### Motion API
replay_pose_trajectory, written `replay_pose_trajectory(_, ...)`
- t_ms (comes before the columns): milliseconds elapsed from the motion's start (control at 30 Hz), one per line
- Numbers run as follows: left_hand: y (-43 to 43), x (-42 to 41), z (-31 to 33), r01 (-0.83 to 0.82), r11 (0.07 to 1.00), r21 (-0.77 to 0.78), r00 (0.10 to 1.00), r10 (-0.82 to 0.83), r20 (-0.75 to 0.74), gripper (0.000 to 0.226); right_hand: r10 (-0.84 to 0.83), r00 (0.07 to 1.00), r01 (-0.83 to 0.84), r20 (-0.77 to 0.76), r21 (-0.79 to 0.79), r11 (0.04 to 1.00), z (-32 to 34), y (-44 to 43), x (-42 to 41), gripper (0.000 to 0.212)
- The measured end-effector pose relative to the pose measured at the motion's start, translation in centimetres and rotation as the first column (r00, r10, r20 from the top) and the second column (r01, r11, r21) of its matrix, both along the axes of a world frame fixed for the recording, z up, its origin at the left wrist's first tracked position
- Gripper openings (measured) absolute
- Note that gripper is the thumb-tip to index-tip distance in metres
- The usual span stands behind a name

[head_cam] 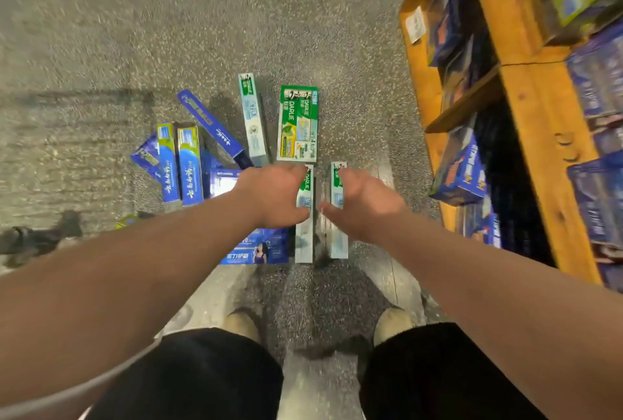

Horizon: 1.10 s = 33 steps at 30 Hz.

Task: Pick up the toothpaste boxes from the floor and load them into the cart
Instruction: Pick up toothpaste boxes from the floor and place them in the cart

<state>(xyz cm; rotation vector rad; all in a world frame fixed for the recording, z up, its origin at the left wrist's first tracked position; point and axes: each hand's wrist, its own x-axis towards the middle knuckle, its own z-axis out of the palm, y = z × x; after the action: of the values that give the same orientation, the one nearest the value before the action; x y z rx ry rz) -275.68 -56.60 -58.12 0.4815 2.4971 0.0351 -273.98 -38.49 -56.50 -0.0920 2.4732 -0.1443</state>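
On the speckled floor [168, 31] just ahead of my feet, the toothpaste boxes [190, 170] lie spread out flat, none of them lifted yet. I judge this to be the reach for a pick. Both arms are stretched down over two slim pale boxes that lie side by side with a narrow gap between them.

The left grip [273, 197] hangs over the left slim box [304, 241] and the right grip [365, 205] over the right slim box [338, 244]. Each grip is half open, with the thumb spread from bent fingers and nothing in hold. I cannot tell whether any fingertip already touches cardboard.

The next move calls for closing across each box's narrow width and raising both level. The cart is nowhere in view, so I would have to turn and find it before loading.

Around the work, the wooden shelving [539, 109] stands close on the right, packed with blue cartons [460, 173]. I would keep my right elbow clear of it as I rise.

A wide blue box [259, 247] lies under my left forearm, just beside the left slim box, so the fingers could catch its edge. Just beyond my fingertips lies a green Darlie pack [298, 122], with another pale box [254, 119] to its left. A long dark blue box [210, 124] slants further left.
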Motion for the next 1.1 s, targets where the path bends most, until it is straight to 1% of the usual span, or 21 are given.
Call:
replay_pose_trajectory(133,0.8,-1.5,-8.2,-0.004,1.0,-0.004,0.999,0.003,-0.04,0.066,-0.043,0.998,0.042,-0.039,-0.024,0.999,-8.9,0.3,-0.7,0.078)
replay_pose_trajectory(200,1.4,-2.2,-11.5,-0.018,1.0,0.002,0.999,0.018,-0.049,0.067,-0.067,0.997,0.066,-0.044,-0.032,0.997,-12.8,0.4,-1.2,0.083)
replay_pose_trajectory(267,1.8,-2.6,-14.3,-0.046,0.999,0.006,0.997,0.046,-0.059,0.065,-0.1,0.993,0.096,-0.066,-0.055,0.994,-16.0,0.5,-1.7,0.084)
replay_pose_trajectory(367,2.6,-2.9,-17.6,-0.182,0.982,0.055,0.983,0.182,0.005,0.061,-0.235,0.971,0.229,-0.04,-0.117,0.966,-19.6,0.7,-2.0,0.087)
replay_pose_trajectory(433,3.1,-2.9,-19.0,-0.298,0.951,0.088,0.953,0.291,0.081,0.058,-0.357,0.934,0.353,0.008,-0.186,0.917,-21.6,1.0,-1.8,0.091)
replay_pose_trajectory(533,3.6,-2.1,-20.0,-0.42,0.903,0.09,0.902,0.405,0.148,0.065,-0.475,0.875,0.481,0.089,-0.257,0.838,-23.6,1.5,-1.0,0.079)
replay_pose_trajectory(567,3.8,-1.6,-20.2,-0.443,0.891,0.1,0.891,0.425,0.156,0.065,-0.487,0.865,0.501,0.12,-0.26,0.826,-23.8,1.7,-0.7,0.08)
replay_pose_trajectory(633,4.6,-0.9,-21.0,-0.488,0.865,0.114,0.867,0.465,0.178,0.067,-0.464,0.873,0.488,0.152,-0.245,0.837,-24.0,1.8,-0.3,0.09)
replay_pose_trajectory(700,5.5,-0.5,-22.1,-0.542,0.833,0.115,0.835,0.518,0.183,0.072,-0.419,0.895,0.443,0.152,-0.215,0.87,-24.3,1.7,-0.3,0.092)
replay_pose_trajectory(767,6.3,-0.4,-23.0,-0.585,0.802,0.125,0.809,0.563,0.17,0.082,-0.386,0.914,0.404,0.127,-0.182,0.897,-24.8,1.7,-0.5,0.088)
replay_pose_trajectory(833,6.7,-0.2,-23.7,-0.618,0.772,0.146,0.785,0.599,0.159,0.087,-0.392,0.912,0.409,0.121,-0.195,0.892,-25.3,1.7,-0.7,0.077)
replay_pose_trajectory(900,6.8,0.1,-24.0,-0.652,0.735,0.185,0.758,0.635,0.151,0.079,-0.395,0.911,0.411,0.116,-0.197,0.89,-25.6,1.9,-0.8,0.072)
replay_pose_trajectory(1033,6.9,0.5,-24.3,-0.656,0.704,0.271,0.751,0.645,0.14,0.065,-0.341,0.932,0.357,0.124,-0.144,0.923,-25.3,1.8,-0.9,0.082)
replay_pose_trajectory(1067,7.0,0.5,-24.4,-0.644,0.709,0.289,0.761,0.633,0.142,0.066,-0.341,0.931,0.359,0.13,-0.151,0.921,-25.3,1.7,-0.8,0.079)
replay_pose_trajectory(1100,7.2,0.4,-24.4,-0.628,0.718,0.301,0.774,0.616,0.144,0.068,-0.336,0.933,0.354,0.13,-0.158,0.922,-25.5,1.4,-0.7,0.071)
